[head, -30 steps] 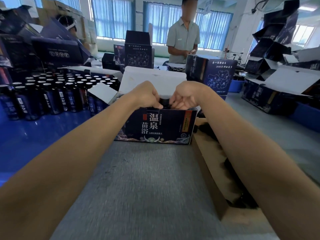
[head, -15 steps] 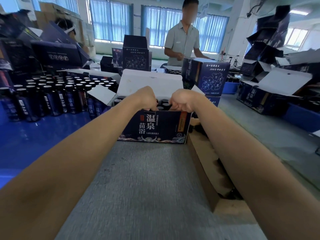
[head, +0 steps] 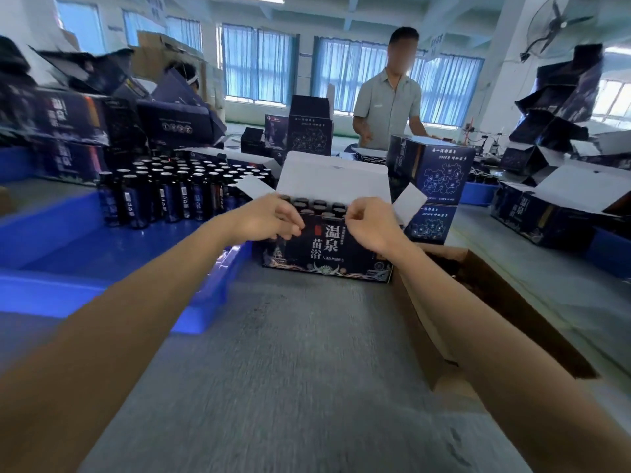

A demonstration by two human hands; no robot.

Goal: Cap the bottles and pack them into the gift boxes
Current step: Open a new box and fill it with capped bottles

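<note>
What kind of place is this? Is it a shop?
Probably a packing workshop, not a shop. Rows of dark bottles stand on a blue tray, an open gift box is full of bottles, and more boxes are stacked all around.

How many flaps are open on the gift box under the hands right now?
3: the back lid flap upright behind the bottles, the left side flap and the right side flap splayed outward. A front flap, if any, may be hidden.

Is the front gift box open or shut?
Open. The gift box has its white lid standing up and side flaps spread, with bottle caps showing inside.
</note>
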